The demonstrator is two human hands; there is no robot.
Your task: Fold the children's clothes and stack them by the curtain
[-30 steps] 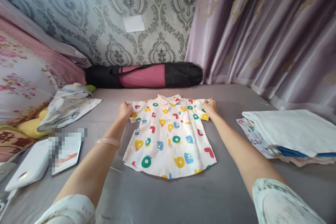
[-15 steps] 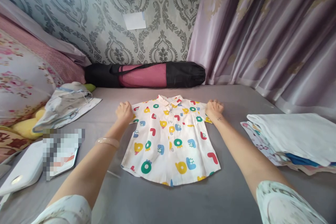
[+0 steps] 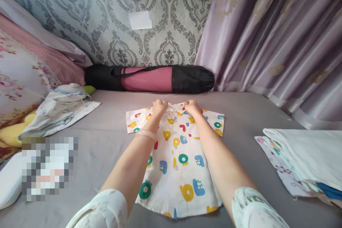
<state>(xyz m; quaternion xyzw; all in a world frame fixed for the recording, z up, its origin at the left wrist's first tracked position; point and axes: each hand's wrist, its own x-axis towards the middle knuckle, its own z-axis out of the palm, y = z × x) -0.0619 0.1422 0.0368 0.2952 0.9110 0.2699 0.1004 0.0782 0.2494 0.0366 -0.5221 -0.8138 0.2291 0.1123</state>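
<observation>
A small white short-sleeved shirt (image 3: 173,171) with colourful letter-like prints lies spread flat, front up, its collar at the far end. My left hand (image 3: 160,107) is closed on the shirt at the left shoulder, beside the collar. At the right side of the collar, my right hand (image 3: 192,107) pinches the other shoulder. Both sleeves lie stretched outward on the grey sheet (image 3: 107,164). My forearms cover parts of the shirt's two sides.
A pink and black rolled bag (image 3: 146,79) lies along the wall. Folded clothes (image 3: 304,153) are stacked at right. On the left are a crumpled light cloth (image 3: 61,107), a yellow plush (image 3: 13,133), a white device (image 3: 10,178) and a blurred-out flat object (image 3: 50,167).
Both hands have moved inward from the sleeve ends to the shoulders by the collar. The sleeves now lie free, and the shirt appears nearer and larger.
</observation>
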